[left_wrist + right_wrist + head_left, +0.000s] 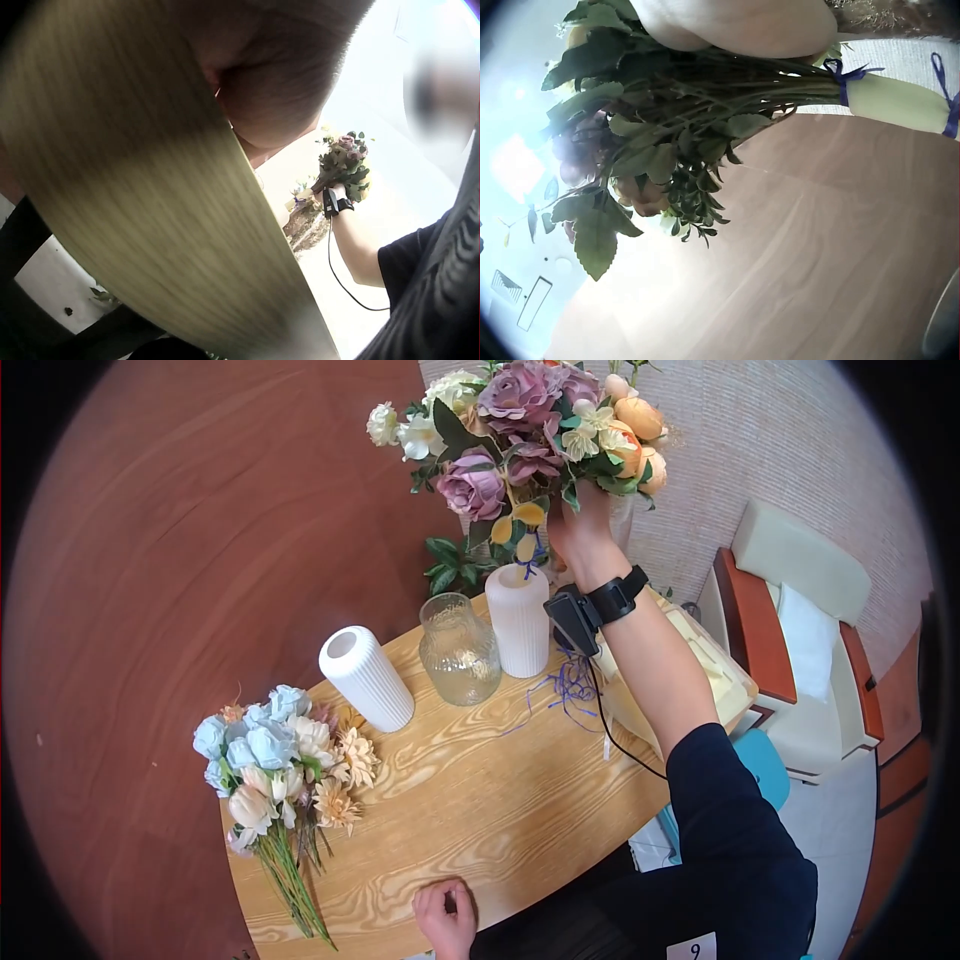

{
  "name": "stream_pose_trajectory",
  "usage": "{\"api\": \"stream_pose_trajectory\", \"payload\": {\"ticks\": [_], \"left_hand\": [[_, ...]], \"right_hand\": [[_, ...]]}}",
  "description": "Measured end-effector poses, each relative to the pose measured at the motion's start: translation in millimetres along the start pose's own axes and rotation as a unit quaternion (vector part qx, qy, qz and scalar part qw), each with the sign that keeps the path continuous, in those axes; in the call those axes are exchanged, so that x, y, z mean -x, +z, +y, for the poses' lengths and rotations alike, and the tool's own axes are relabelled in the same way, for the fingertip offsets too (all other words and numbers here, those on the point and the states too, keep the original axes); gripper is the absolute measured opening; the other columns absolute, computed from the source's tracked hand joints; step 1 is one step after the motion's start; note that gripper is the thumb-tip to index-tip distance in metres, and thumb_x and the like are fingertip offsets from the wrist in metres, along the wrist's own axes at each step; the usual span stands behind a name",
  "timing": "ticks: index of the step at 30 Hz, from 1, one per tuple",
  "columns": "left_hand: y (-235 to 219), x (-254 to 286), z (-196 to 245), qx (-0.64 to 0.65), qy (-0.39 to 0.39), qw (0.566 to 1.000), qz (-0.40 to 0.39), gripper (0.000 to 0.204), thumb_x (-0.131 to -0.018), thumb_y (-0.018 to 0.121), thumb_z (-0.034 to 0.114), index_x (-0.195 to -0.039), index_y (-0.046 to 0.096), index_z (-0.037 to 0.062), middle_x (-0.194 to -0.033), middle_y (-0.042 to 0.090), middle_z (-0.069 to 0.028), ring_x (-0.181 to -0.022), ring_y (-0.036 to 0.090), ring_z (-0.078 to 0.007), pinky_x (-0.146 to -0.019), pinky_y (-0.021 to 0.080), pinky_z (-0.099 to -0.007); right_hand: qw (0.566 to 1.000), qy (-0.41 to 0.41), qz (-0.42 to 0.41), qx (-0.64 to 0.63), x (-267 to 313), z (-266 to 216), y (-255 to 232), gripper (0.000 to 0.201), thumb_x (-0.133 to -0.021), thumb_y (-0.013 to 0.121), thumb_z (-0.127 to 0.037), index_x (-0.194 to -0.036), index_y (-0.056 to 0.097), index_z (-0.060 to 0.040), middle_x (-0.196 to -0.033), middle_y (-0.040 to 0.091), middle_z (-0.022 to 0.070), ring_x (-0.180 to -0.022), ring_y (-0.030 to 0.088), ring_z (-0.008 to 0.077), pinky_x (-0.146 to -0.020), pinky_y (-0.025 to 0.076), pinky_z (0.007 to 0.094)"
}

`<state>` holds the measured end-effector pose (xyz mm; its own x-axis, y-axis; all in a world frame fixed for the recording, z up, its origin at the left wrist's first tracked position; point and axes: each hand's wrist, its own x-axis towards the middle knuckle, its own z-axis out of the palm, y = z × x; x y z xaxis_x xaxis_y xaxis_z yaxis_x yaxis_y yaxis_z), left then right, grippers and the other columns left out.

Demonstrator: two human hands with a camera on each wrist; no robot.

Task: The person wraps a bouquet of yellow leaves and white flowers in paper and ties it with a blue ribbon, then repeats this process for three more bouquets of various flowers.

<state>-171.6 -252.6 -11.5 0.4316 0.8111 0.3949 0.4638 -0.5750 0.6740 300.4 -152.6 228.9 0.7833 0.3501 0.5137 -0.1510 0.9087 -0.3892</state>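
A large bouquet of purple roses, cream flowers and orange blooms (520, 450) is gripped around its stems by my right hand (585, 530), raised over the back of the table. In the right wrist view, the hand (735, 26) lies against the green stems (780, 88), and a pale wrap (896, 103) tied with purple ribbon surrounds their lower part. The bouquet's lower end is above or behind a ribbed white vase (520, 625); which one, I cannot tell. My left hand (447, 915) rests at the table's front edge, loosely curled around nothing.
A clear glass vase (460, 652) and another white vase (368, 678) stand left of the first. Blue and cream flowers (270, 750) lie on the table's left (460, 800). Purple ribbon (570, 685) and a black cable (625, 745) are on the right, near an armchair (800, 630).
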Motion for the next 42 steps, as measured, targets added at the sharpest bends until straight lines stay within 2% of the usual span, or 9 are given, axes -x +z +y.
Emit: {"api": "stream_pose_trajectory", "payload": {"ticks": [7, 9, 12, 14, 19, 28, 30, 37, 42], "left_hand": [[-0.3, -1.0, 0.3, 0.001, 0.003, 1.0, 0.004, 0.003, -0.079, 0.068, 0.005, -0.078, 0.066, 0.0033, -0.075, 0.064, -0.0109, -0.072, 0.057, -0.0288, -0.07, 0.044, -0.0381], [0.0, -0.6, -0.5, 0.001, 0.006, 1.0, 0.006, 0.003, -0.079, 0.068, 0.004, -0.078, 0.066, 0.0033, -0.075, 0.064, -0.0109, -0.072, 0.057, -0.0288, -0.07, 0.044, -0.0381], [0.4, -0.5, -0.8, 0.002, 0.013, 1.0, 0.011, 0.003, -0.079, 0.068, 0.004, -0.078, 0.066, 0.0033, -0.075, 0.064, -0.0109, -0.071, 0.057, -0.0291, -0.07, 0.044, -0.038], [0.5, -0.8, 0.0, 0.007, 0.012, 1.0, 0.013, 0.002, -0.079, 0.068, 0.004, -0.078, 0.066, 0.0033, -0.075, 0.064, -0.011, -0.071, 0.057, -0.0293, -0.07, 0.044, -0.038], [0.7, 1.4, -6.4, 0.03, 0.007, 0.999, 0.011, 0.003, -0.08, 0.069, 0.006, -0.081, 0.066, 0.0045, -0.079, 0.065, -0.0105, -0.074, 0.058, -0.0293, -0.073, 0.044, -0.0383], [-26.5, 17.2, 33.2, 0.243, -0.023, 0.959, -0.143, 0.037, -0.082, 0.072, 0.007, -0.114, 0.058, -0.0023, -0.089, 0.066, -0.0112, -0.085, 0.065, -0.0237, -0.079, 0.051, -0.0328], [-21.8, 17.9, 53.7, 0.299, -0.047, 0.943, -0.137, 0.039, -0.082, 0.075, 0.007, -0.113, 0.056, -0.0039, -0.088, 0.065, -0.0089, -0.081, 0.065, -0.0177, -0.076, 0.051, -0.0279], [7.0, 46.7, 26.5, 0.443, -0.196, 0.862, -0.152, 0.02, -0.089, 0.066, -0.001, -0.104, 0.053, -0.0023, -0.082, 0.056, 0.004, -0.07, 0.048, 0.0, -0.061, 0.04, -0.0157], [4.4, 40.6, 27.3, 0.462, -0.204, 0.844, -0.18, 0.013, -0.092, 0.062, -0.002, -0.1, 0.053, 0.0012, -0.086, 0.057, 0.0034, -0.074, 0.05, -0.0004, -0.063, 0.04, -0.0168]], "right_hand": [[0.998, -0.057, -0.007, 0.002, -31.6, -7.3, 27.9, 0.02, -0.092, 0.056, -0.005, -0.111, 0.061, -0.0107, -0.104, 0.067, 0.0025, -0.096, 0.064, 0.0176, -0.085, 0.052, 0.0338], [0.941, -0.223, -0.043, 0.251, -40.8, -8.2, 26.3, 0.02, -0.093, 0.055, -0.005, -0.111, 0.061, -0.0113, -0.104, 0.067, 0.0014, -0.097, 0.063, 0.0168, -0.085, 0.051, 0.0334], [0.95, -0.221, -0.052, 0.213, -34.5, -13.6, 42.3, 0.02, -0.097, 0.05, -0.009, -0.114, 0.058, -0.0123, -0.109, 0.065, 0.0017, -0.097, 0.062, 0.0166, -0.085, 0.051, 0.0352], [0.998, -0.048, -0.014, 0.031, 1.0, -34.0, 74.8, 0.022, -0.098, 0.044, -0.012, -0.117, 0.055, -0.0143, -0.112, 0.062, 0.0028, -0.098, 0.059, 0.0174, -0.082, 0.048, 0.0351], [0.986, 0.118, -0.117, -0.015, 87.9, -42.2, 70.9, 0.022, -0.101, 0.045, -0.018, -0.119, 0.056, -0.0145, -0.11, 0.064, 0.0066, -0.095, 0.061, 0.0189, -0.079, 0.049, 0.0366], [0.845, 0.53, -0.037, -0.053, 324.2, 14.0, 14.5, 0.025, -0.1, 0.05, -0.021, -0.122, 0.055, -0.0109, -0.113, 0.064, 0.0108, -0.096, 0.062, 0.0199, -0.075, 0.051, 0.0374], [0.813, 0.573, 0.108, 0.0, 354.2, 3.8, 34.4, 0.027, -0.099, 0.053, -0.021, -0.124, 0.054, -0.0086, -0.115, 0.063, 0.0107, -0.098, 0.063, 0.0204, -0.076, 0.052, 0.0373], [0.807, 0.568, 0.025, 0.161, 403.7, 2.4, -22.4, 0.029, -0.099, 0.055, -0.027, -0.12, 0.058, -0.0084, -0.115, 0.063, 0.001, -0.094, 0.06, 0.0104, -0.079, 0.047, 0.0306], [0.842, 0.495, -0.037, 0.212, 406.2, -22.0, -33.3, 0.029, -0.1, 0.055, -0.026, -0.122, 0.058, -0.0079, -0.116, 0.065, 0.0012, -0.102, 0.06, 0.01, -0.083, 0.045, 0.0285]]}}
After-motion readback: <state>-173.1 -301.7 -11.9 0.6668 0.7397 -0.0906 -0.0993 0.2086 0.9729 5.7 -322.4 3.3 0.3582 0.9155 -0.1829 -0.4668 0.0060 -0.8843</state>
